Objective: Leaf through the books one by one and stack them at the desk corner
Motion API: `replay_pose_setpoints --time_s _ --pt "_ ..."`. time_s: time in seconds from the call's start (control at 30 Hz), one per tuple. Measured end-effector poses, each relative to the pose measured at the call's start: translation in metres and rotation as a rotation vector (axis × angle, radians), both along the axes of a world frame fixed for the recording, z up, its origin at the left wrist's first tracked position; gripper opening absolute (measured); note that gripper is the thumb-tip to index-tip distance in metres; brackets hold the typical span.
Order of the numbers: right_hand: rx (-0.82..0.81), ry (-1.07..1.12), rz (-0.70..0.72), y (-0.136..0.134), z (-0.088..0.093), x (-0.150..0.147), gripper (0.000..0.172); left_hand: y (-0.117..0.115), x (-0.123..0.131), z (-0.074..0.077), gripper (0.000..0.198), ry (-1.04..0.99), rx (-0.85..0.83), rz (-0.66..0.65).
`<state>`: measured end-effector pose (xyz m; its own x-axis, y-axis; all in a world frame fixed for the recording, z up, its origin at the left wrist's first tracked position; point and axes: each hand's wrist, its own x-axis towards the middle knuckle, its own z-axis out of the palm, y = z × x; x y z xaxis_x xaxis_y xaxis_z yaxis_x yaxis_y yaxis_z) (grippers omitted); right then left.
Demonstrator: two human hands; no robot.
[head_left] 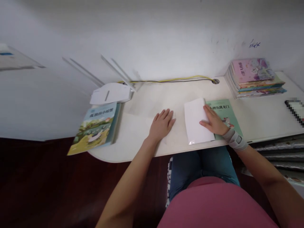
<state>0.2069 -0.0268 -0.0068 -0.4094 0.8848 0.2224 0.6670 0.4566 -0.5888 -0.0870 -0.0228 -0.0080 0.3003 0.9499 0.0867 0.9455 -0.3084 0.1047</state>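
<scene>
My left hand [162, 125] lies palm down on the white desk [140, 133], its fingers stretched out and holding nothing. To its right is a green-covered book [234, 115] with Chinese characters and a small picture on the cover. A blank white sheet [196, 125] overlaps the left part of this book; whether it is joined to the book I cannot tell. My right hand [215, 122], with a grey band around the wrist, rests flat across the sheet's right edge and the green cover, its thumb apart from the fingers.
At the left, a blue and yellow book [97, 126] overhangs the desk edge beside a white router [109, 93] with antennas. A yellow cable [171, 79] runs along the wall to a desk hole [215, 81]. A stack of books [256, 77] stands back right; a blurred-out object [295, 109] lies far right.
</scene>
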Motion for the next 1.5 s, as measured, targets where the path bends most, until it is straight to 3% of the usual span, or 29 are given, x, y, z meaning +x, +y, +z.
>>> replay_pose_setpoints --time_s 0.17,0.57,0.73,1.5 --pt "-0.056 -0.139 0.041 0.012 0.004 -0.001 0.085 -0.001 -0.001 -0.001 0.058 -0.029 0.017 0.005" --pt "-0.144 -0.339 -0.055 0.008 0.018 -0.015 0.08 0.002 -0.003 -0.002 0.057 -0.063 0.004 -0.008" --pt "-0.105 -0.395 -0.106 0.006 0.017 -0.021 0.075 0.002 -0.004 -0.003 0.057 -0.054 0.011 -0.01" --pt "-0.035 -0.512 -0.025 0.0 0.014 -0.022 0.076 0.0 -0.003 -0.001 0.056 -0.06 0.001 -0.006"
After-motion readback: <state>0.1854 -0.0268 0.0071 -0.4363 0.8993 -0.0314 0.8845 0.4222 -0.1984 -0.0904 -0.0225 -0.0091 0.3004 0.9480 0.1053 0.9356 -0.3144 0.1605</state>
